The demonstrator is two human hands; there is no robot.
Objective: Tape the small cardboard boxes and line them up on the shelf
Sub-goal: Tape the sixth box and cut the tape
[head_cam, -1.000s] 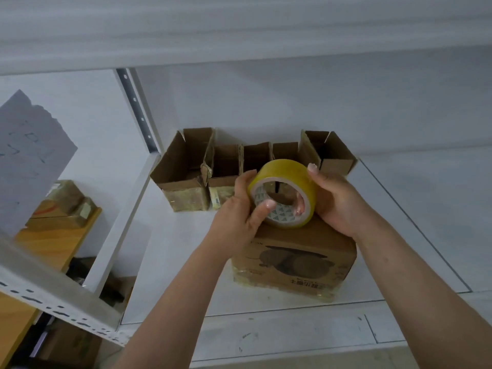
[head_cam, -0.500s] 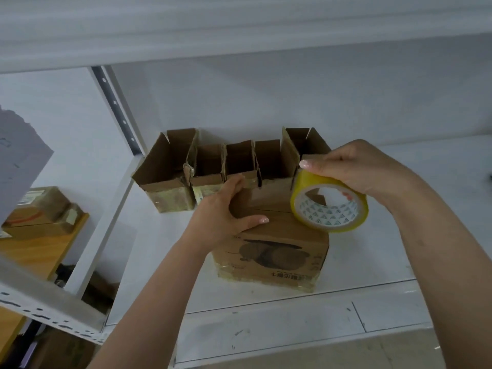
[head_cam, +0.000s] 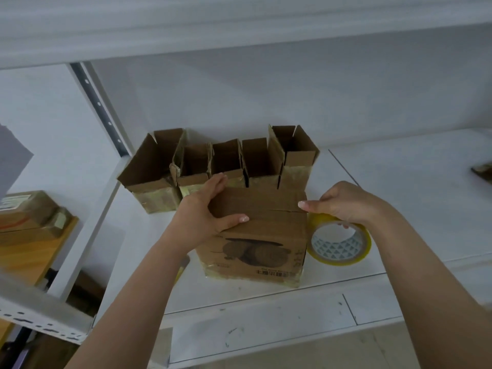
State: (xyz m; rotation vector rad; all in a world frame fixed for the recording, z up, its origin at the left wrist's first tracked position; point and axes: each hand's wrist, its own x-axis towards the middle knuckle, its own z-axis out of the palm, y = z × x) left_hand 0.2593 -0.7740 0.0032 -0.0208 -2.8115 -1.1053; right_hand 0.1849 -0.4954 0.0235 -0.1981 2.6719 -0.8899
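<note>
A printed cardboard box (head_cam: pixel 255 241) with its top flaps folded down stands on the white shelf (head_cam: pixel 399 187). My left hand (head_cam: pixel 207 211) grips its top left corner, thumb lying across the top. My right hand (head_cam: pixel 343 203) holds a yellow tape roll (head_cam: pixel 339 243) beside the box's right side, low over the shelf, with a finger touching the box's top right edge at the flap seam. Behind the box, several open cardboard boxes (head_cam: pixel 226 161) stand side by side in a row along the back wall.
A perforated shelf upright (head_cam: pixel 98 107) rises at the left. Beyond it, taped boxes (head_cam: pixel 29 217) lie on a wooden surface. The upper shelf board (head_cam: pixel 239 27) runs overhead. A small brownish object (head_cam: pixel 483 170) lies at the right edge.
My right hand has carried the tape roll from in front of the box down to its right side. My left hand let go of the roll and now grips the box's top.
</note>
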